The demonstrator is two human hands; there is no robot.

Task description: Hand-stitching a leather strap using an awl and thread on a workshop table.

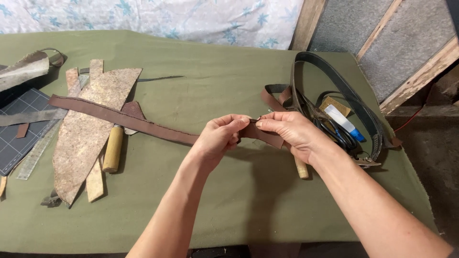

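A long brown leather strap [119, 118] runs from the left of the green cloth-covered table [215, 71] to the middle. My left hand [217, 136] pinches the strap from the left side. Close beside it, my right hand [289, 131] pinches the strap's right end, fingertips nearly touching those of the left. Between the fingertips a small metal piece shows, too small to tell what it is. A wooden handle [301, 169] pokes out below my right hand.
A dark coiled belt [344, 91] with scissors and a white-blue tube [344, 122] lies at the right. At the left lie a speckled leather offcut [91, 129], a wooden-handled tool [113, 150], a cutting mat [21, 129] and a clear ruler [36, 153].
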